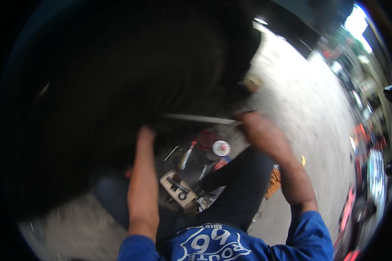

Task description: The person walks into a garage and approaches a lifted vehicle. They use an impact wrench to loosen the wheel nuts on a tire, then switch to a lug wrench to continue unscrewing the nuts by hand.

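Note:
A long, straight silver bar-like tool (200,118) runs from the dark hub area of a large black wheel (183,56) toward the right. My right hand (259,132), blurred by motion, is closed around the bar's right end. The bar's left end fades into shadow, so its exact kind does not show. My left hand (147,134) reaches up into the dark near that left end; its fingers are lost in shadow, and whether they hold anything is hidden.
Between my legs lie a small open cardboard box (178,189) with dark metal parts, a white round lid (221,148), a red-handled tool (189,154) and scattered pieces. An orange-and-black patterned item (273,183) rests beside my right leg. Red and metal objects crowd the far right.

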{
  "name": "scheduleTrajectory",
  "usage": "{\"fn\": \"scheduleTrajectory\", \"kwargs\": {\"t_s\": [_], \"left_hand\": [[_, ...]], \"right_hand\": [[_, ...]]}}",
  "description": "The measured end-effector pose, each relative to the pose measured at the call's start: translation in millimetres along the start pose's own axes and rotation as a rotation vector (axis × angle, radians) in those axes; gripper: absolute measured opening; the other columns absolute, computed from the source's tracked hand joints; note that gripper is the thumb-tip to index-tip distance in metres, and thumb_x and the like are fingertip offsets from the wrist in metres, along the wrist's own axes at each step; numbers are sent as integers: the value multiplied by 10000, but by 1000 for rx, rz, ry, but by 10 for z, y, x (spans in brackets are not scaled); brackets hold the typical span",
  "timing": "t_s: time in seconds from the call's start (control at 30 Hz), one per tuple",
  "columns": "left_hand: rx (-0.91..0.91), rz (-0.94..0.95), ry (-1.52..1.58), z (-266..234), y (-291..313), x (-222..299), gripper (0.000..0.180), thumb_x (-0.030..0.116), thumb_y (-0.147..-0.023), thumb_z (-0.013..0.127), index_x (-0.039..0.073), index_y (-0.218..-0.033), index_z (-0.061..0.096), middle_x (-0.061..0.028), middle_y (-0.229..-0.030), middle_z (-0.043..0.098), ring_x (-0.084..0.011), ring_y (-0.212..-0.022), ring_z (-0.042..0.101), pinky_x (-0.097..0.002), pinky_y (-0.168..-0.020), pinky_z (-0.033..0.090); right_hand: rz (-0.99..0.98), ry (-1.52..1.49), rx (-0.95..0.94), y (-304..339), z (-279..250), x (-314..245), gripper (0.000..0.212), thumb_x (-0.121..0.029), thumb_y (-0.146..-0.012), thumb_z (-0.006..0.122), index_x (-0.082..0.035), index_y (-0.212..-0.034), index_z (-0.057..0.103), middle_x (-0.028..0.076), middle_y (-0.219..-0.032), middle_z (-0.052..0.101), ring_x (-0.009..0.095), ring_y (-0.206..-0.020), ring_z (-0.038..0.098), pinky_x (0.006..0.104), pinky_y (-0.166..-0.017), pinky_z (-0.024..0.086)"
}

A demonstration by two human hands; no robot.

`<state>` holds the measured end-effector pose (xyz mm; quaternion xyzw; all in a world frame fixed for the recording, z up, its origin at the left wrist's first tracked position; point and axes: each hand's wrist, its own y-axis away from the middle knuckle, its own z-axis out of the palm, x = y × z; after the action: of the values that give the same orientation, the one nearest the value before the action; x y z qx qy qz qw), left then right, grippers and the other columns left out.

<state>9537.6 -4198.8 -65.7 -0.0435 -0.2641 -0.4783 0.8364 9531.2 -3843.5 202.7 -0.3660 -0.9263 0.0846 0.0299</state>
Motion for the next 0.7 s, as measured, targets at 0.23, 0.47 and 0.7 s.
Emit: {"fn": "scheduleTrajectory", "kwargs": {"t_s": [0.23,0.47,0.7], "left_hand": [[160,78,-28,320,193,-2,308,266,-1026,498,91,-1264,584,-61,-1221,607,-228,-1122,578,-377,-983,502],[183,159,12,697,307,201,312,279,-1015,488,73,-1232,577,-80,-1193,600,-205,-1099,594,-385,-918,532],[322,374,-529,402,175,71,280,214,-1023,389,47,-1185,545,-131,-1061,562,-258,-1032,587,-418,-844,545]], "right_hand": [[75,87,51,-979,-17,147,238,-35,-862,677,-49,-1097,707,163,-1033,679,334,-1012,636,430,-968,471],[-49,169,92,-1396,523,737,269,-122,-919,581,-87,-1174,658,169,-1128,647,319,-1109,601,580,-1087,318],[-19,191,-652,-1297,3769,307,418,-293,-939,483,-72,-1278,588,185,-1333,573,354,-1258,529,681,-1064,301]]}}
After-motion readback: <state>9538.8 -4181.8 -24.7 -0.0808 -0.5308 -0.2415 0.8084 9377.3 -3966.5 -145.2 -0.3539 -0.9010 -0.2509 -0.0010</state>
